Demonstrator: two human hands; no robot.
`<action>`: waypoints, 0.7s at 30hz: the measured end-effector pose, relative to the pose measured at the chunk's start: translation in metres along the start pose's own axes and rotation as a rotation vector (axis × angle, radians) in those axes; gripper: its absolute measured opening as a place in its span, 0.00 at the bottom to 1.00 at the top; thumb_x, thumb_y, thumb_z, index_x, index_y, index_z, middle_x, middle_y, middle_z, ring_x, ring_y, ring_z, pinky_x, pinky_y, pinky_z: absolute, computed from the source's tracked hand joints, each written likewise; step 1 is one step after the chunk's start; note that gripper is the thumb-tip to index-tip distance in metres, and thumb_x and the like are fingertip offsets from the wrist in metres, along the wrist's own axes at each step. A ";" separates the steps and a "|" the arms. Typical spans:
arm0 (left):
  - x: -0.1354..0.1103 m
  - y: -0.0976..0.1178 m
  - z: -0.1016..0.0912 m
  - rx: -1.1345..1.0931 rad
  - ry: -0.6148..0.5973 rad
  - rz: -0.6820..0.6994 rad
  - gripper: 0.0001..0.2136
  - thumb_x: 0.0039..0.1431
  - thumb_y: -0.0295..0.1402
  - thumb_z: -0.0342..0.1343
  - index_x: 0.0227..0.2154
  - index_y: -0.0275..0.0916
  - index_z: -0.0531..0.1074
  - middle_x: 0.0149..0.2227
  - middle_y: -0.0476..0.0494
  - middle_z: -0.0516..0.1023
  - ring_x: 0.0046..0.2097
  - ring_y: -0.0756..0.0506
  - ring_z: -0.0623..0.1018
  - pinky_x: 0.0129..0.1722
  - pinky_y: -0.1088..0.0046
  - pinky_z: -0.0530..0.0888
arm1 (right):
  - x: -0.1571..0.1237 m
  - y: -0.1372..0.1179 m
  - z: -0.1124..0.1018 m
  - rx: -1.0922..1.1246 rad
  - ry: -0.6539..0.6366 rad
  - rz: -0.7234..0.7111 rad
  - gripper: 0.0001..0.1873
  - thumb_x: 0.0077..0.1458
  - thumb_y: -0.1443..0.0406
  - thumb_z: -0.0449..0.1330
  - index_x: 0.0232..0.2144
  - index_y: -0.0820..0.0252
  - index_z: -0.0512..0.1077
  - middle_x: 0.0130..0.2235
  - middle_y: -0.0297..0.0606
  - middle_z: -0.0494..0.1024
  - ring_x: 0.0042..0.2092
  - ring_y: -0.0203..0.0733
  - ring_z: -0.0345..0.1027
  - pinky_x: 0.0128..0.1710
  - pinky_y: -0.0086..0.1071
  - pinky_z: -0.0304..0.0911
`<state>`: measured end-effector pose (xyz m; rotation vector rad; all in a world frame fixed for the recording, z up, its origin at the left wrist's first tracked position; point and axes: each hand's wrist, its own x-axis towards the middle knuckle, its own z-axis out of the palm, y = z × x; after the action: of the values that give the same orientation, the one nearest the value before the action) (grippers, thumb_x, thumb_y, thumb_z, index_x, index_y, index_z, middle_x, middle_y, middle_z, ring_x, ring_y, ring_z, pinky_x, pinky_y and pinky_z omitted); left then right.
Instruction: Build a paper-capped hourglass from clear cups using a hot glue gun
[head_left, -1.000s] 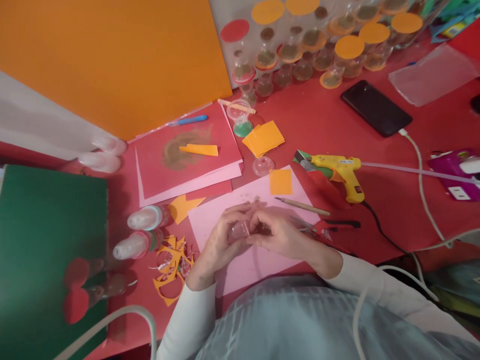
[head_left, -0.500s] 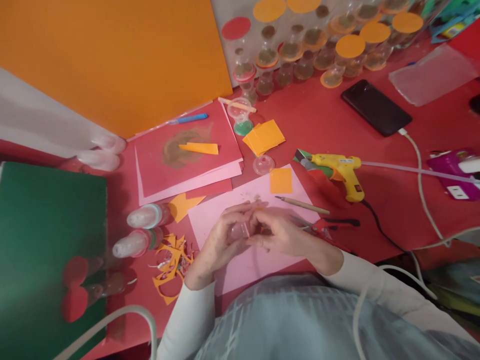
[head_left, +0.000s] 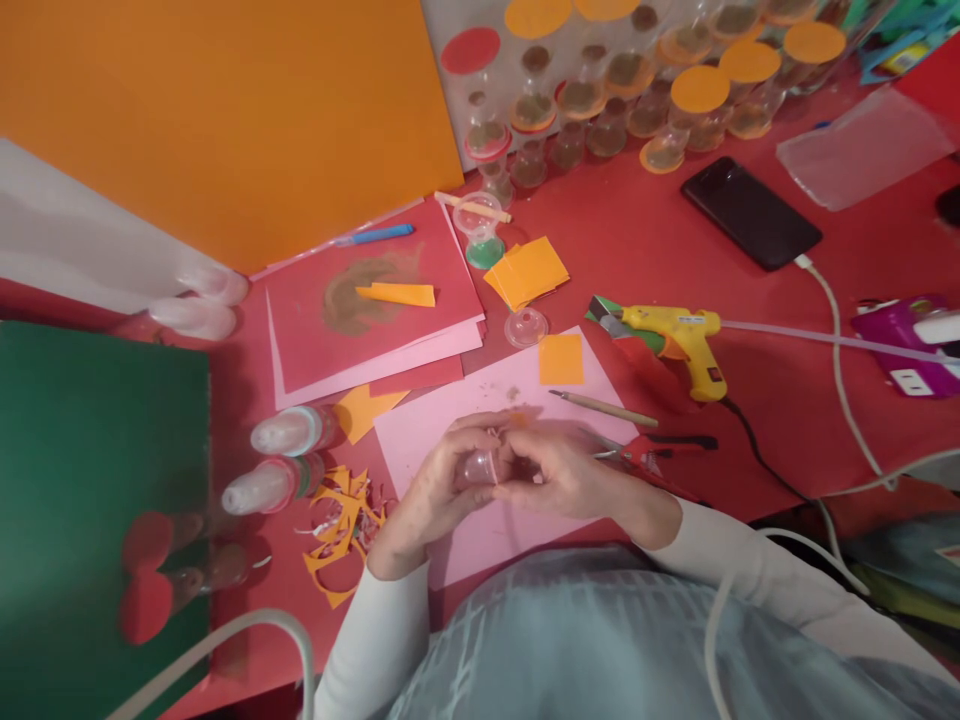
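My left hand (head_left: pixel 442 475) is closed around a small clear plastic cup-shaped piece (head_left: pixel 478 467), which lies on its side with its rim to the right. The fingers of my right hand (head_left: pixel 559 468) pinch at that rim, thumb below and fingertips above. Whether a second small piece sits between the right fingertips I cannot tell. Both hands are over a pink paper sheet (head_left: pixel 491 535). Just beyond them are an orange paper square (head_left: pixel 561 359), a thin wooden-handled tool (head_left: pixel 604 408) and a clear round plastic piece (head_left: pixel 526 327).
A yellow glue gun (head_left: pixel 679 335) and red-handled pliers (head_left: pixel 652 452) lie to the right, near a phone (head_left: pixel 750 213). Orange paper scraps (head_left: pixel 349 515) and small bottles (head_left: pixel 289 432) are at the left. Several sand-filled clear timers (head_left: pixel 581 100) stand along the back.
The clear piece has turned slightly in my hands, and my right fingers have shifted a little along its rim. Things on the table stay in place.
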<state>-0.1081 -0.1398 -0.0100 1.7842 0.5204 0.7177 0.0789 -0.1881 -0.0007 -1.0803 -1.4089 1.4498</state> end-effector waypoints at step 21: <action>0.003 -0.009 0.001 0.200 0.181 0.005 0.19 0.63 0.41 0.60 0.53 0.45 0.63 0.53 0.36 0.72 0.56 0.40 0.75 0.53 0.57 0.75 | -0.004 0.009 0.003 -0.150 0.172 -0.033 0.11 0.57 0.63 0.66 0.34 0.55 0.66 0.32 0.32 0.75 0.31 0.36 0.70 0.28 0.27 0.65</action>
<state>-0.1051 -0.1355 -0.0181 1.9158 0.7302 0.8604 0.0775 -0.1930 -0.0094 -1.2384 -1.4225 1.2123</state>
